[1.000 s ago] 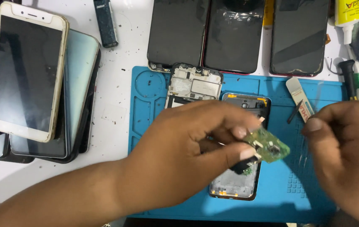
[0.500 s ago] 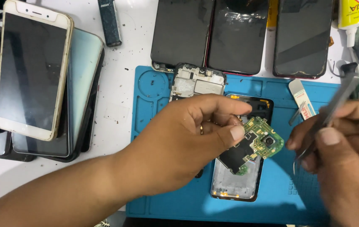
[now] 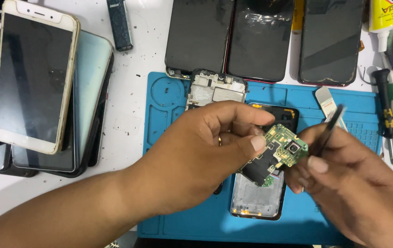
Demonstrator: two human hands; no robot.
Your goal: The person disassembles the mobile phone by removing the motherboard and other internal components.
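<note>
Desk surface, white and speckled with dark crumbs, is carrying everything, and a blue work mat is lying across its middle. To the left, a stack of phones is lying with a white-framed phone on top, its long axis running up and down the view. Along the top edge three dark phones are lying side by side, screens up. On the mat an opened phone body is lying lengthwise, pointing away from the person, with a pale inner frame just beyond the fingers. The left hand is reaching in from the lower left and is pinching a green and black circuit board between thumb and fingers, closed firmly on its lower left part. The board is hanging above the opened phone body, tilted, its long axis running from lower left to upper right, with the green end and its small square camera part pointing toward the right hand. That hand is coming in from the lower right, fingers closed around dark tweezers, whose shaft is slanting up and to the right; their tips are hidden near the board. At the right edge a screwdriver with a black handle is lying upright beside a yellow glue bottle.
</note>
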